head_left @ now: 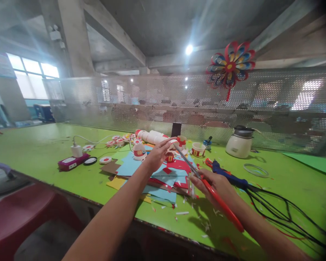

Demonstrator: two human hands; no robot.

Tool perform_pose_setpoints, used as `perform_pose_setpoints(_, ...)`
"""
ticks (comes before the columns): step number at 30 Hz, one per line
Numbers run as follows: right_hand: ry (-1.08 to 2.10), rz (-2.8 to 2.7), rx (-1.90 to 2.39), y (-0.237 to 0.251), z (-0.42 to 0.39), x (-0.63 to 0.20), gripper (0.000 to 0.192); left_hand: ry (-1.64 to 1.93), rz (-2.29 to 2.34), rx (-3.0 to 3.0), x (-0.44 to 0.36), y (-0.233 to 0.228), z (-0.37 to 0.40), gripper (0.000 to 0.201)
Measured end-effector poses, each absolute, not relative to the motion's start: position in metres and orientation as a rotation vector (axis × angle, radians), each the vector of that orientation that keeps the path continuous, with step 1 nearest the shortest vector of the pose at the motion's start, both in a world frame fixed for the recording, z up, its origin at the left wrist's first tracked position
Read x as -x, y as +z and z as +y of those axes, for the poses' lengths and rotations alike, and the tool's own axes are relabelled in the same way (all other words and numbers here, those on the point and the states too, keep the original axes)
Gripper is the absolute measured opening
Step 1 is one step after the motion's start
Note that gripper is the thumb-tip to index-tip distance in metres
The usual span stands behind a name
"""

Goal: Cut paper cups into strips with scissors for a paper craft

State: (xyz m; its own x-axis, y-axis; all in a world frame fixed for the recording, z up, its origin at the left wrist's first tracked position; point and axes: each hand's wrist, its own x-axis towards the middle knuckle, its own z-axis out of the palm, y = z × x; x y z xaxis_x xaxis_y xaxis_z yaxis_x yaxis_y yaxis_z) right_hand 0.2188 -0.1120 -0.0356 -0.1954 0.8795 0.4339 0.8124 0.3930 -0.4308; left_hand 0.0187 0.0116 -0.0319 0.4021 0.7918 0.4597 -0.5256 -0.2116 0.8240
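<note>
My right hand (pixel 216 185) grips red-handled scissors (pixel 206 183), their long blades pointing up and left toward my left hand. My left hand (pixel 158 154) pinches a small white and red paper piece (pixel 174 143) right at the blade tips. Both hands hover over a pile of blue, red, yellow and brown paper sheets (pixel 154 174) on the green table (pixel 38 145). Paper scraps (pixel 182 212) lie near the table's front edge.
A blue glue gun (pixel 228 176) with black cables (pixel 277 210) lies to the right. A white pot (pixel 239 144), small cups (pixel 198 149), a white roll (pixel 152 136), a charger with power bank (pixel 72 159), a wire ring (pixel 255 170). Mesh fence with a paper pinwheel (pixel 229 67) behind. Red chair (pixel 21 217) at left.
</note>
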Motion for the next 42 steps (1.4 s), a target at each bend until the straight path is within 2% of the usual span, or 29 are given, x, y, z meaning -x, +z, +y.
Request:
perform_pose_setpoints(8,0.133,-2.025,1.432,-0.0352,-0.1154,-0.2175,0.046,1.269,0.231,-1.318,-0.0168,-0.0294,0.0092,0.040)
perform_pose_setpoints(20,0.116,-2.010,1.413,-0.0365,-0.1139,-0.2178,0.045,1.276,0.262,-1.354,-0.0197,-0.0299,0.0080,0.030)
perform_pose_setpoints(42,0.116,-1.980,1.363,-0.0426,-0.1101,-0.2195,0.043,1.247,0.264,-1.336,-0.0222,-0.0318,0.0093,0.028)
